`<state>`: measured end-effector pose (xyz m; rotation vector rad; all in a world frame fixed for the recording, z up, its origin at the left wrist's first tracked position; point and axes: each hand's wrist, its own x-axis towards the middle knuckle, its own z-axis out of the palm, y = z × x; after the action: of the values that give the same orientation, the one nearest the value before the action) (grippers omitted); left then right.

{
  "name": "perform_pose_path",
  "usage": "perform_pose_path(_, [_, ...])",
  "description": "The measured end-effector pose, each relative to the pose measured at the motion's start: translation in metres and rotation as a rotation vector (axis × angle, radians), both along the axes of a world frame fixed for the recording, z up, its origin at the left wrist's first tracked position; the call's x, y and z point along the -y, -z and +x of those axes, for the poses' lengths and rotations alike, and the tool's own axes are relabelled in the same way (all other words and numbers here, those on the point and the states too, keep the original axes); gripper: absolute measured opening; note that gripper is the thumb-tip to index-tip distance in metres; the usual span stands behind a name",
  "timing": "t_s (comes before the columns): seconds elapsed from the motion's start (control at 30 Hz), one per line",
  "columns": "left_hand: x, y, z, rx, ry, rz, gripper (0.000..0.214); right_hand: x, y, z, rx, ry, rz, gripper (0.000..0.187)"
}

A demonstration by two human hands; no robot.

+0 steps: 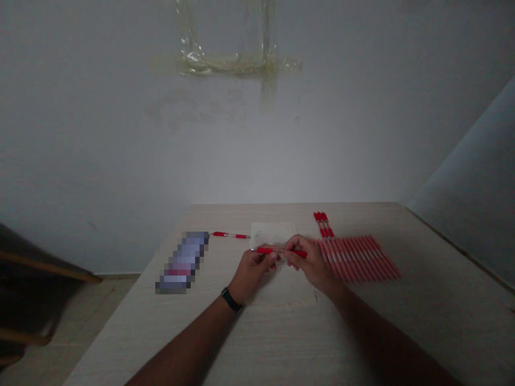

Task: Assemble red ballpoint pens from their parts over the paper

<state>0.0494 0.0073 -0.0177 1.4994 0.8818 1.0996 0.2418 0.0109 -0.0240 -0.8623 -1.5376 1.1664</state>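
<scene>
Both my hands hold one red pen level above a sheet of paper. Fingers of my left hand are closed on its left part, where a pale tip sticks out. My right hand pinches the right part, near a red end. Whether the pen is in one piece between my fingers I cannot tell. Another red pen lies on the table beyond my left hand. Right of my right hand, several pink-red pens or pencils lie side by side in a slanted row.
Several red pens lie together at the back right, touching the row. A blurred-out flat device rests at the left. The pale wooden table meets a wall with peeling tape. A dark wooden piece stands at the far left.
</scene>
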Motion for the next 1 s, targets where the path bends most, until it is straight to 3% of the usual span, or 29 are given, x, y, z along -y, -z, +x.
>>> perform_pose_path(0.3, [-0.007,-0.007,-0.009,0.122,-0.256,-0.056,0.031,-0.002,-0.026,0.029,0.327,0.074,0.271,0.018])
perform_pose_path(0.6, [-0.005,-0.01,-0.008,0.182,-0.174,-0.114,0.033,-0.01,-0.019,0.029,0.372,0.087,0.282,0.011])
perform_pose_path(0.83, [-0.003,-0.008,-0.008,0.193,-0.13,-0.144,0.036,-0.006,-0.015,0.027,0.306,0.084,0.124,0.011])
perform_pose_path(1.0, [-0.004,-0.011,-0.01,0.227,-0.129,-0.146,0.038,-0.007,-0.017,0.03,0.299,0.06,0.108,0.015])
